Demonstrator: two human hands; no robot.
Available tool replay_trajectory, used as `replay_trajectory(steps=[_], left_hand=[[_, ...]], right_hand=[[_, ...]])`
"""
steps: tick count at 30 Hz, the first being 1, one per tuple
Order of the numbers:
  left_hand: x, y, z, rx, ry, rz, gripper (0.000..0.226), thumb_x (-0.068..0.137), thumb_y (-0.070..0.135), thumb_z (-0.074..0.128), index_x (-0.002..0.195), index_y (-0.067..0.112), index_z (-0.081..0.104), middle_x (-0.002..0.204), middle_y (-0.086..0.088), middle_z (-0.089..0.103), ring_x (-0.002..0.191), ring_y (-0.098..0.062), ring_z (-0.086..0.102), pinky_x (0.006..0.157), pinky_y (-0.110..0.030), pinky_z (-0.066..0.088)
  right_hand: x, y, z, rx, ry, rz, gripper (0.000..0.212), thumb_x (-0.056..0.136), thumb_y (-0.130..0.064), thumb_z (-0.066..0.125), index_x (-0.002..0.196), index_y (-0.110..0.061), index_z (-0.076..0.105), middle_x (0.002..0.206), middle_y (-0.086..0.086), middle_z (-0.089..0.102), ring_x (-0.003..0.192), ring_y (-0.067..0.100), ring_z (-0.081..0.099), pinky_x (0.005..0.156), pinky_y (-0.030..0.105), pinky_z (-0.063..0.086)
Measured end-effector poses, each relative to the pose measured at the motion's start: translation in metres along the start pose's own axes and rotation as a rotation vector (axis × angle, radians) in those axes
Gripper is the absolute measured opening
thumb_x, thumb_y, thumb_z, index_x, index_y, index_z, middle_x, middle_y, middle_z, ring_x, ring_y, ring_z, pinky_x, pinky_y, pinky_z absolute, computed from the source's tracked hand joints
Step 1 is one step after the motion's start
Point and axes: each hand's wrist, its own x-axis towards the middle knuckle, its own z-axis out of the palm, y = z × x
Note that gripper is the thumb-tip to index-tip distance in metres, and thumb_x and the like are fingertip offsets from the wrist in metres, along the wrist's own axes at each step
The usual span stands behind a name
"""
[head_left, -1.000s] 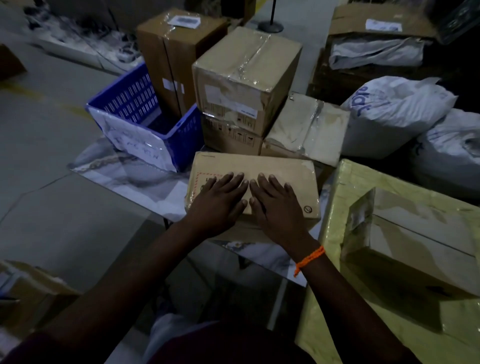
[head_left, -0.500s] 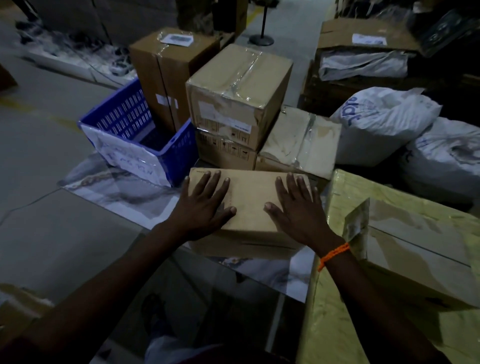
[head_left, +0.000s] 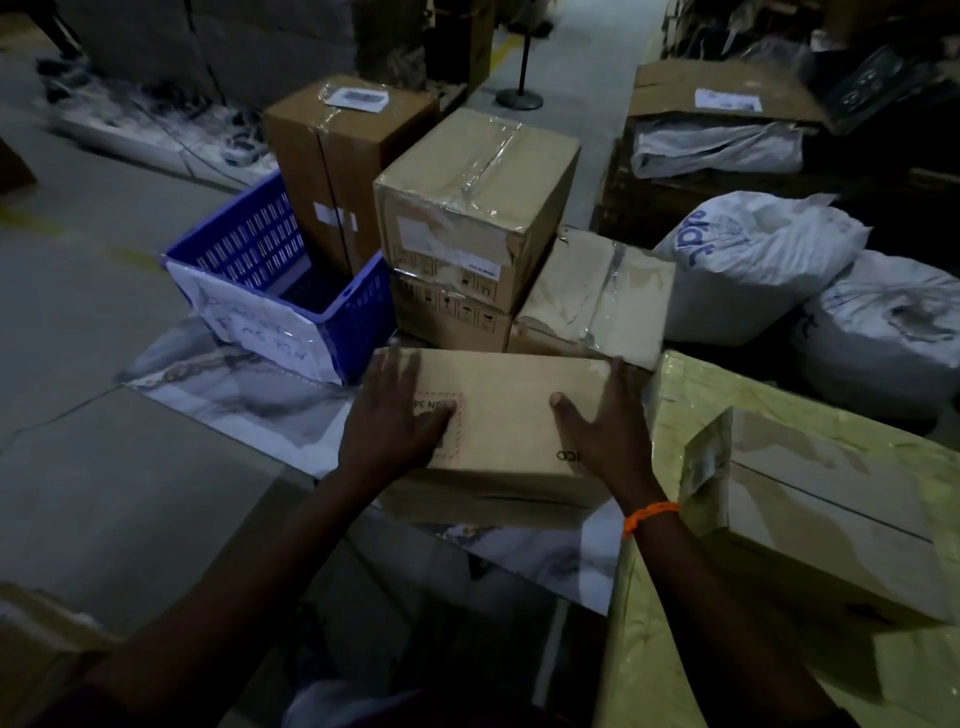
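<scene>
Head view, dim: the print on the plain brown carton (head_left: 511, 415) is partly covered by the left hand (head_left: 395, 423), whose fingers are blurred. There is one carton and two hands. The left hand and the right hand (head_left: 605, 431) lie flat on its lid with fingers spread, at 9 and 3 o'clock. The carton sits on the marbled counter (head_left: 234, 400), with one blue crate (head_left: 358, 317) at its 10 o'clock.

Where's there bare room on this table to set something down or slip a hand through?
Bare tabletop lies left of the box, in front of the blue crate. A narrow strip runs between the box and the table's near edge. Behind the box the cartons crowd in, and the yellow parcel sits close on its right.
</scene>
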Motion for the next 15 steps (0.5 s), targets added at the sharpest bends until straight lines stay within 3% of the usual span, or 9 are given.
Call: replay_trajectory(steps=[2, 3, 4, 6, 8, 11, 15], left_hand=[[0.001, -0.004, -0.004, -0.223, 0.039, -0.205, 0.090, 0.092, 0.066, 0.059, 0.160, 0.023, 0.020, 0.171, -0.008, 0.012, 0.156, -0.029, 0.015, 0.121, -0.053, 0.022], [0.002, -0.008, -0.006, -0.343, 0.024, -0.251, 0.087, 0.088, 0.068, 0.062, 0.155, 0.024, 0.029, 0.164, -0.009, 0.030, 0.150, -0.028, 0.033, 0.119, -0.055, 0.032], [0.001, -0.009, -0.009, -0.462, 0.004, -0.260, 0.077, 0.087, 0.069, 0.063, 0.147, 0.026, 0.040, 0.151, -0.007, 0.050, 0.136, -0.024, 0.052, 0.112, -0.056, 0.043], [-0.006, -0.011, -0.013, -0.608, -0.038, -0.263, 0.053, 0.092, 0.057, 0.066, 0.134, 0.029, 0.051, 0.124, 0.003, 0.068, 0.111, -0.012, 0.068, 0.099, -0.051, 0.056], [-0.017, -0.015, -0.017, -0.692, -0.036, -0.287, 0.052, 0.091, 0.050, 0.072, 0.135, 0.031, 0.052, 0.121, 0.004, 0.071, 0.106, -0.012, 0.071, 0.094, -0.050, 0.059], [-0.036, -0.022, -0.023, -0.830, -0.011, -0.285, 0.063, 0.085, 0.042, 0.080, 0.138, 0.029, 0.050, 0.121, 0.000, 0.071, 0.102, -0.015, 0.074, 0.085, -0.048, 0.062], [-0.063, -0.032, -0.034, -0.903, 0.052, -0.244, 0.067, 0.084, 0.022, 0.082, 0.140, 0.021, 0.046, 0.122, 0.006, 0.065, 0.098, 0.000, 0.071, 0.068, -0.023, 0.060]], right_hand=[[0.000, 0.000, -0.005, 0.260, 0.008, 0.144, 0.106, 0.074, -0.077, 0.067, 0.155, -0.014, 0.038, 0.154, 0.013, 0.050, 0.140, 0.032, 0.050, 0.112, 0.043, 0.045], [-0.003, 0.000, -0.007, 0.340, -0.012, 0.167, 0.093, 0.079, -0.069, 0.071, 0.150, -0.015, 0.046, 0.144, 0.010, 0.060, 0.132, 0.029, 0.057, 0.106, 0.037, 0.048], [-0.006, -0.001, -0.010, 0.379, -0.034, 0.176, 0.077, 0.087, -0.058, 0.074, 0.147, -0.015, 0.051, 0.138, 0.008, 0.064, 0.127, 0.026, 0.061, 0.102, 0.032, 0.049], [-0.015, 0.000, -0.014, 0.400, -0.049, 0.157, 0.061, 0.095, -0.045, 0.071, 0.145, -0.016, 0.053, 0.133, 0.006, 0.067, 0.124, 0.025, 0.063, 0.099, 0.031, 0.049], [-0.026, 0.002, -0.016, 0.415, -0.049, 0.125, 0.055, 0.097, -0.044, 0.069, 0.144, -0.020, 0.053, 0.131, 0.004, 0.068, 0.122, 0.024, 0.064, 0.099, 0.032, 0.051], [-0.047, 0.005, -0.012, 0.403, -0.021, 0.118, 0.055, 0.096, -0.049, 0.067, 0.143, -0.026, 0.051, 0.130, 0.002, 0.067, 0.117, 0.025, 0.065, 0.099, 0.045, 0.056], [-0.073, -0.002, -0.009, 0.554, 0.028, 0.192, 0.044, 0.098, -0.056, 0.060, 0.128, -0.025, 0.050, 0.116, -0.002, 0.068, 0.106, 0.021, 0.067, 0.088, 0.043, 0.057]])
